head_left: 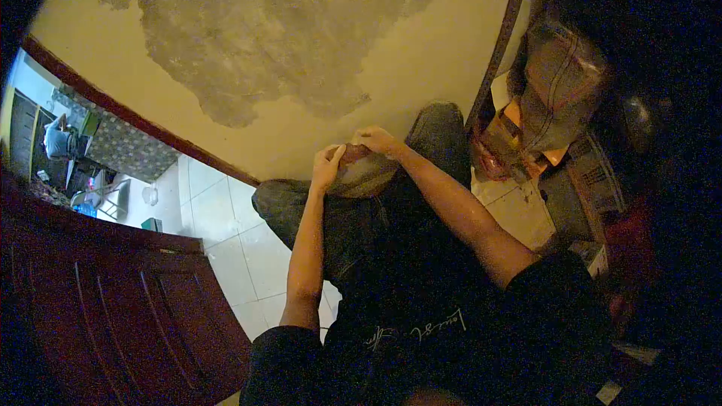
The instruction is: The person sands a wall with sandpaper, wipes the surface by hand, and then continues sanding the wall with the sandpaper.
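I look down at my lap while seated, knees in grey trousers (293,207) pointing at a wall. My left hand (329,167) and my right hand (378,140) both grip a small brownish rounded object (362,169) held between my knees. The left hand pinches its left edge, the right hand curls over its top. What the object is cannot be made out in the dim light.
A yellow wall (421,53) with a large patch of bare plaster (263,30) is straight ahead. A dark red wooden door (113,301) stands at the left, with pale floor tiles (226,233) beside it. Piled bags and boxes (556,98) fill the right. A person sits far off at the left (56,139).
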`<state>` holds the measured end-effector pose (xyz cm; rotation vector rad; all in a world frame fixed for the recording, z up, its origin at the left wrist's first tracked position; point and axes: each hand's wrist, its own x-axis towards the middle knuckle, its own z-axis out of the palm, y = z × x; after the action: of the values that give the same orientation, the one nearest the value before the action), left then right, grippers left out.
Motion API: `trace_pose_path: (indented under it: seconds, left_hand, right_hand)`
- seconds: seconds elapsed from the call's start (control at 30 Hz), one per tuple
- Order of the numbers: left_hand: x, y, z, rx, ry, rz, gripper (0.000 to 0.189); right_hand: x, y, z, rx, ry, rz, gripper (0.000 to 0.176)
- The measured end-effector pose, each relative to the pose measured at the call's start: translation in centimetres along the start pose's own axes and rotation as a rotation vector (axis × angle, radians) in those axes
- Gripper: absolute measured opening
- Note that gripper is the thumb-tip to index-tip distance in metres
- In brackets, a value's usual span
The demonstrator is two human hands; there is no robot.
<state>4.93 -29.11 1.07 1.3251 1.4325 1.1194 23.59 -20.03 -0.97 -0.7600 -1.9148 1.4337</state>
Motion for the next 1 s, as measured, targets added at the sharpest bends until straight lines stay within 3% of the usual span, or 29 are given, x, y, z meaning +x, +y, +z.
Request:
trace_pose_path:
  seconds: [0.13,0.2,0.27,0.33,0.47,0.53,0.6,0.73,0.8,0.83,1.0]
  left_hand:
    - [-0.4,0.8,-0.1,-0.109,0.049,0.038,0.028]
    - [-0.4,0.9,-0.5,0.137,0.149,0.090,0.021]
    - [-0.3,0.8,-0.7,0.063,0.165,0.121,0.018]
    - [-0.6,1.2,-0.7,-0.010,0.178,0.151,0.015]
    - [-0.3,0.4,-0.6,-0.127,0.160,0.171,0.020]
    - [-0.1,0.0,-0.6,-0.185,0.136,0.162,0.022]
    - [0.1,-0.4,-0.9,0.021,0.141,0.164,0.022]
    - [0.3,-0.3,-0.9,-0.128,0.104,0.165,0.023]
    - [0.3,-0.1,-1.2,-0.213,0.165,-0.052,0.020]
    - [0.3,-0.1,-1.1,-0.215,0.163,-0.054,0.020]
    - [0.8,-1.8,-1.3,-0.090,0.100,0.186,0.013]
  right_hand:
    - [0.7,0.1,-0.3,-0.174,0.056,0.034,0.024]
    - [0.4,0.1,-0.2,-0.125,0.096,0.112,0.025]
    - [0.2,-1.0,-0.2,-0.076,0.137,0.191,0.026]
    - [0.5,-0.2,-0.3,0.080,0.029,0.129,0.027]
    - [0.2,-0.8,0.1,0.111,-0.052,0.131,0.028]
    - [-0.1,-1.4,0.2,0.294,-0.188,0.276,0.029]
    - [0.0,-1.5,0.6,0.256,-0.166,0.271,0.031]
    - [-0.3,-1.4,0.6,0.107,-0.107,0.167,0.036]
    - [0.4,-1.0,0.8,0.080,-0.079,0.137,0.037]
    - [0.7,-0.5,0.9,0.053,-0.053,0.104,0.038]
    - [0.1,-1.6,0.3,0.135,-0.075,0.128,0.039]
